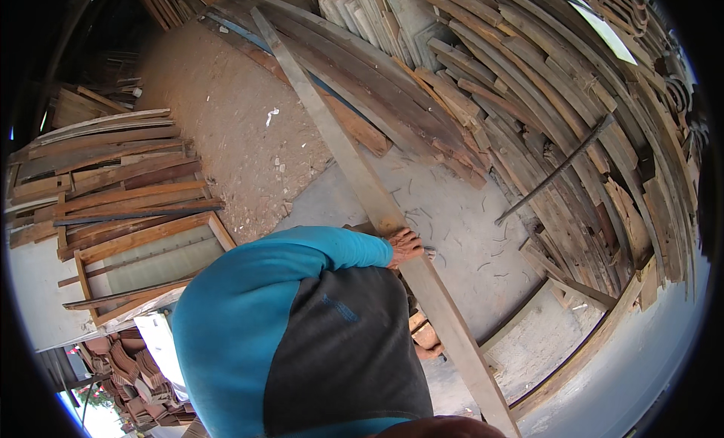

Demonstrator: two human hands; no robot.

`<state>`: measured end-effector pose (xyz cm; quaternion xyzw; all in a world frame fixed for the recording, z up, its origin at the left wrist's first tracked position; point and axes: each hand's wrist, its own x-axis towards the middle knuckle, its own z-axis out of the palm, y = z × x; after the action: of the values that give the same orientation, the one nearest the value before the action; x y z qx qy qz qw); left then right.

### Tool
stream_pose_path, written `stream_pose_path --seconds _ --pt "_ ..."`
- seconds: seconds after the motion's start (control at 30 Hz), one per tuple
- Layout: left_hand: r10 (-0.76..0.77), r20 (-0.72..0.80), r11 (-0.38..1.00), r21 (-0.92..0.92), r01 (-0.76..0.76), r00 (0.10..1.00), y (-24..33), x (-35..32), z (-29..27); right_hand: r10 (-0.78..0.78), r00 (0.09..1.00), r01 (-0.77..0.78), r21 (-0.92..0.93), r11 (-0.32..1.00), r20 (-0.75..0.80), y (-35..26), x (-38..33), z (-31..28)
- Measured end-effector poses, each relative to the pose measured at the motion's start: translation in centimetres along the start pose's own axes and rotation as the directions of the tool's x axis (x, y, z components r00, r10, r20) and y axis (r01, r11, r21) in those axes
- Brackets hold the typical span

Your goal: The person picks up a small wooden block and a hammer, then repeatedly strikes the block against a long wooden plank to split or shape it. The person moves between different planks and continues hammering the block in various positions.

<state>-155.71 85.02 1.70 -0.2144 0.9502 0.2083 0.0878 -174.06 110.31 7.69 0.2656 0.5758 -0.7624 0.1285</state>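
One long plank (375,204), one hand (405,246), two timber stacks (113,189)

A long-sleeved top (302,325) is worn, bright turquoise across the shoulder and sleeve (332,249), with a dark charcoal panel (347,347) down the body, marked by faint blue print.

The person's torso fills the lower middle of the view, in a blue top with a dark grey panel. One blue-sleeved arm runs from about eight o'clock toward three o'clock, bent across the body. Which arm it is cannot be told from this angle. Its bare hand (405,246) sits just right of centre, fingers curled and pressed down, knuckles toward twelve o'clock. The other hand is hidden behind the body.
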Motion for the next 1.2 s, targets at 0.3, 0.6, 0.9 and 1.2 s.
stream_pose_path --seconds 0.3,0.6,0.9,1.2 --pt "0.106 -0.016 0.994 0.022 -0.106 0.994 -1.2 1.4 0.9 -0.008 1.0 0.006 0.07 0.998 0.024 3.0 -0.4 -0.2" --pt "-0.087 -0.26 0.947 -0.32 -0.001 0.962 -2.8 -7.4 -4.1 -0.003 0.985 0.004 -0.007 1.0 0.175 9.0 -4.9 -0.6" --pt "-0.267 0.198 0.671 -0.664 0.329 0.943 -0.7 -18.3 -2.0 0.545 0.766 -0.493 -0.231 0.838 0.34 14.1 -9.1 -0.3" --pt "-0.23 0.407 0.619 -0.639 0.456 0.884 -4.2 -23.8 -5.5 0.671 0.606 -0.578 -0.343 0.74 0.428 14.3 -23.3 6.6"
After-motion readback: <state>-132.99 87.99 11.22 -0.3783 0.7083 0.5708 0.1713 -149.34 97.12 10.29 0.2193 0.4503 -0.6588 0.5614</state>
